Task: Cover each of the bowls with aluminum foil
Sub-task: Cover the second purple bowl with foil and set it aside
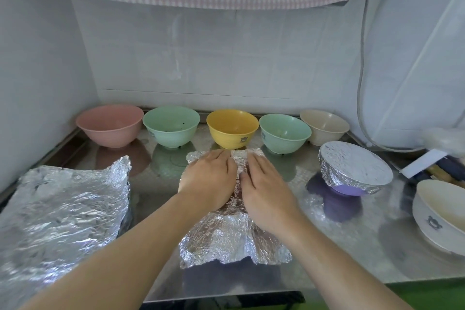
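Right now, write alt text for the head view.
Both hands, left and right, press a foil sheet flat over a bowl on a steel counter. Five uncovered bowls line the back; a foil-covered purple bowl sits right, spare foil left.

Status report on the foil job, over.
Left hand and right hand flat on foil sheet. Purple bowl covered. Nothing in the way.

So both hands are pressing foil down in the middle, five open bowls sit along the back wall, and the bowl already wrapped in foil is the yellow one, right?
Not quite. The head view shows the wrapped bowl is purple, not yellow; the yellow bowl stands uncovered in the back row. The rest holds: the left hand and right hand press the foil sheet.
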The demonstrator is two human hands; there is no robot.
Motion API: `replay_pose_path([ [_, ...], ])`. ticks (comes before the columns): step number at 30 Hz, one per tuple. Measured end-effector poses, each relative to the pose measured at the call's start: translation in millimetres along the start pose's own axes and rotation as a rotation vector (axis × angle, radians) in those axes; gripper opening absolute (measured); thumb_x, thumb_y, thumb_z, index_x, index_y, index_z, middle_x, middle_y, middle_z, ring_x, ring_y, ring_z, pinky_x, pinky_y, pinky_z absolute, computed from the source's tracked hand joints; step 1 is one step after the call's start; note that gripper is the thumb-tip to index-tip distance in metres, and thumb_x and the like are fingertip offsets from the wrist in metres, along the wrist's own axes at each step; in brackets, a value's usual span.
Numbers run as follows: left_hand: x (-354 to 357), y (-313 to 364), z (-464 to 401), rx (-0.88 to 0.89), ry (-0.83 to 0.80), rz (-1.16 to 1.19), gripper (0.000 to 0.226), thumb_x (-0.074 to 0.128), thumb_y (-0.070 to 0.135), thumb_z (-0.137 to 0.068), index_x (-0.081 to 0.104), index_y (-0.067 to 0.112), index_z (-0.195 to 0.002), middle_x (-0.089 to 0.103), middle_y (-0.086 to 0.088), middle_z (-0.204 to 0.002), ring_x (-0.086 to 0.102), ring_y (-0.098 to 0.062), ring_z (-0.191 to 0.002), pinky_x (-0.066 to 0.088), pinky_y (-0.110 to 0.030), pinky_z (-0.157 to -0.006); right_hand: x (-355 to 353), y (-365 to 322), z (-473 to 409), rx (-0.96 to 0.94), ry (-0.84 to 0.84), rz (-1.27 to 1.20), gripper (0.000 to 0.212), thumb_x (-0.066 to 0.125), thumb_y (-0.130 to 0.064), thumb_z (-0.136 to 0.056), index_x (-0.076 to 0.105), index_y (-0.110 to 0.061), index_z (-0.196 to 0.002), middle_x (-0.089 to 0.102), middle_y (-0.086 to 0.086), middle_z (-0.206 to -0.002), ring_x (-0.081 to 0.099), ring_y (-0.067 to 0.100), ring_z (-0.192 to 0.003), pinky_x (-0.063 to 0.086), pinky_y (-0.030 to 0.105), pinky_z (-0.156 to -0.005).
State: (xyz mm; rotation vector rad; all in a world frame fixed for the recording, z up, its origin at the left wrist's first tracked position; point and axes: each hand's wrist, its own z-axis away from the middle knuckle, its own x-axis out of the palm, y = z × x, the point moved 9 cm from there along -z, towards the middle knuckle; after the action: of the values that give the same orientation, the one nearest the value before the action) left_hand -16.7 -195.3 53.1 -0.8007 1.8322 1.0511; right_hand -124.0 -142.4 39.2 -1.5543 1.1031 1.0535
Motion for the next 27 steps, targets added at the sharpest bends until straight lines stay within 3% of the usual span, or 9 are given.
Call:
replay_pose_path([
  [2, 2.9, 0.7, 1.9, 0.065, -0.013, -0.060, 0.074, 0.004, 0.039, -0.088, 0.059, 0.006, -0.126, 0.059, -0.010, -0.137, 0.053, -0.032, -0.128, 0.049, -0.048, -0.101, -2.0, -1.6, 2.2, 0.018, -0.024, 0.040, 0.061, 0.010, -0.031, -0.115, 0.017, 0.002, -0.166, 0.011, 0.017, -0.177, 0.006, 0.029, -0.165, -0.004, 0.034, -0.132],
  [4, 2.5, -3.2, 7.5, 0.000, -0.077, 0.054, 0.041, 0.022, 0.018, -0.089, 0.059, -0.001, -0.091, 0.061, -0.023, -0.111, 0.061, -0.044, -0.105, 0.056, -0.051, -0.072, -4.2, -0.5, -1.0, 0.040, 0.019, 0.033, 0.077, -0.002, -0.042, -0.106, 0.021, 0.000, -0.166, 0.016, 0.017, -0.176, 0.011, 0.028, -0.164, 0.003, 0.037, -0.135],
  [6, -5.9, 3.8, 19.0, 0.021, 0.036, 0.112, 0.027, 0.032, 0.010, -0.088, 0.056, -0.001, -0.080, 0.059, -0.029, -0.111, 0.060, -0.049, -0.103, 0.054, -0.053, -0.066, 3.2, 0.9, -5.0, 0.018, 0.023, 0.083, 0.090, -0.010, -0.041, -0.094, 0.034, 0.002, -0.161, 0.024, 0.022, -0.172, 0.017, 0.033, -0.162, 0.012, 0.045, -0.133],
  [9, -2.5, 13.1, 40.6, -0.023, 0.083, 0.027, 0.066, 0.014, 0.035, -0.097, 0.055, -0.003, -0.132, 0.038, -0.023, -0.155, 0.034, -0.040, -0.144, 0.038, -0.054, -0.112, 13.1, 0.9, -2.0, 0.009, -0.032, 0.102, 0.082, -0.003, -0.031, -0.098, 0.050, 0.010, -0.145, 0.032, 0.032, -0.165, 0.025, 0.044, -0.158, 0.022, 0.054, -0.130],
  [11, 9.9, 11.8, 52.0, -0.095, 0.061, -0.034, 0.077, -0.001, 0.038, -0.097, 0.041, -0.002, -0.148, 0.021, -0.023, -0.165, 0.014, -0.040, -0.154, 0.018, -0.048, -0.124, 9.5, -0.1, 2.4, 0.038, -0.026, 0.036, 0.060, 0.018, -0.017, -0.101, 0.065, 0.014, -0.123, 0.050, 0.039, -0.148, 0.048, 0.054, -0.142, 0.041, 0.061, -0.119],
  [13, 8.2, 8.5, 56.4, -0.164, 0.086, 0.025, 0.078, 0.004, 0.042, -0.096, 0.033, -0.004, -0.152, 0.022, -0.026, -0.164, 0.017, -0.039, -0.154, 0.017, -0.046, -0.126, -2.7, 2.3, 6.5, 0.068, 0.090, -0.155, 0.041, 0.035, -0.008, -0.103, 0.064, 0.009, -0.127, 0.056, 0.033, -0.143, 0.055, 0.049, -0.135, 0.048, 0.057, -0.114],
  [18, -5.3, 14.0, 58.3, -0.104, 0.151, 0.057, 0.062, 0.025, 0.040, -0.098, 0.044, -0.003, -0.138, 0.045, -0.032, -0.148, 0.039, -0.046, -0.143, 0.037, -0.052, -0.118, -3.3, 7.8, 22.2, 0.144, 0.065, -0.234, 0.065, 0.024, -0.039, -0.112, 0.013, -0.012, -0.170, 0.011, 0.001, -0.179, 0.005, 0.013, -0.164, 0.009, 0.034, -0.134],
  [22, -7.4, 6.1, 62.3, -0.149, 0.181, 0.150, 0.078, 0.027, 0.048, -0.095, 0.033, -0.005, -0.152, 0.037, -0.024, -0.157, 0.032, -0.037, -0.148, 0.030, -0.044, -0.122, -14.9, 5.9, 13.1, 0.119, 0.085, -0.140, 0.067, 0.021, -0.046, -0.110, 0.019, -0.016, -0.169, 0.018, 0.002, -0.177, 0.012, 0.017, -0.163, 0.013, 0.038, -0.133],
  [27, -10.1, 2.9, 56.3, -0.088, 0.119, 0.195, 0.064, 0.040, 0.043, -0.104, 0.030, 0.006, -0.156, 0.036, -0.013, -0.161, 0.032, -0.029, -0.149, 0.029, -0.037, -0.119, -21.9, -5.0, -22.7, -0.017, -0.080, -0.109, 0.054, 0.019, -0.040, -0.115, 0.022, -0.034, -0.169, 0.017, -0.009, -0.177, 0.008, 0.013, -0.164, 0.010, 0.042, -0.134],
])
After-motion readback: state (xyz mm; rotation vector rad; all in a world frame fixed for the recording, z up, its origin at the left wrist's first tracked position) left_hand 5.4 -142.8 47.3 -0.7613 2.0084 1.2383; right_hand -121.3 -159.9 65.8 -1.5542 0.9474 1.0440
